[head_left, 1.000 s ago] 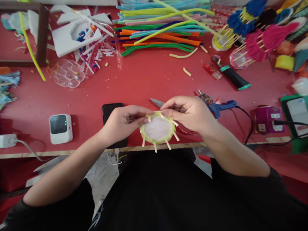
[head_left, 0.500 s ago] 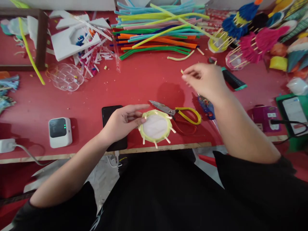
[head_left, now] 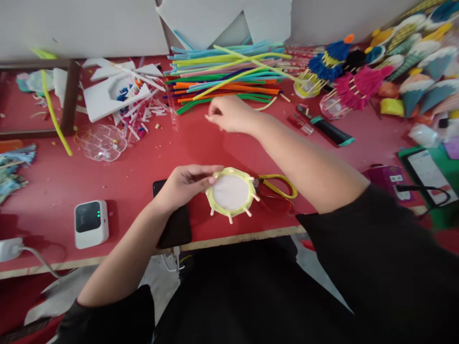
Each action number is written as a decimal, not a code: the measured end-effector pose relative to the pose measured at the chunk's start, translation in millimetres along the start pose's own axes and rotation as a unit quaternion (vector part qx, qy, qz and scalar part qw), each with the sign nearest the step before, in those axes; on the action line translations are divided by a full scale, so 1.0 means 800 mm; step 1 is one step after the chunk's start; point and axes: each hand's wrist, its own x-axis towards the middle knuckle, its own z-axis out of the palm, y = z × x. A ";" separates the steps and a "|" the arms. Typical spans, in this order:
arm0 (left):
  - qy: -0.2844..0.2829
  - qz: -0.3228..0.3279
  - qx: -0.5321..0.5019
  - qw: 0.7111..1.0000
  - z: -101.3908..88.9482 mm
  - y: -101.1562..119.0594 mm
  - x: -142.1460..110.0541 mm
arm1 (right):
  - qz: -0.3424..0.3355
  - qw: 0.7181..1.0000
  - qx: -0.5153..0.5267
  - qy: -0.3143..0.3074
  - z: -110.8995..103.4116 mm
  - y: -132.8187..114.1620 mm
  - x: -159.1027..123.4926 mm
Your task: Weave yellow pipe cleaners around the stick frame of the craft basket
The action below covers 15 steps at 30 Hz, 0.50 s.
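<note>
My left hand pinches the left edge of a pale-yellow, many-sided ring between thumb and fingers. The ring has a white centre, and short cream pegs stick out around it. My right hand is over the red table, just in front of the bundled pipe cleaners. Its fingers are pinched together; whatever is at the fingertips is too small to make out. Yellow-handled scissors lie to the right of the ring, their blades mostly hidden behind it.
A black phone lies under my left wrist, with a white device farther left. A clear flower-shaped tray sits near white scraps. At right are a black-and-green cutter, a pink yarn piece and a purple box.
My right hand has swung left from beside the scissors to the front of the pipe cleaners. My left hand keeps its hold on the ring. The view has tilted up a little.
</note>
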 end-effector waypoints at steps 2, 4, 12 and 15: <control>0.025 0.027 -0.017 0.999 -0.002 -0.007 0.003 | -0.009 0.998 0.059 -0.031 0.002 -0.032 0.015; 0.047 0.034 -0.036 0.998 -0.005 -0.014 0.003 | -0.035 0.997 0.062 -0.026 -0.009 -0.045 0.013; 0.129 0.015 -0.126 0.983 -0.007 -0.018 0.002 | 0.105 0.975 -0.012 0.197 -0.087 0.060 -0.178; 0.146 -0.012 -0.158 0.977 -0.006 -0.014 0.002 | 0.159 0.955 -0.005 0.251 -0.082 0.109 -0.252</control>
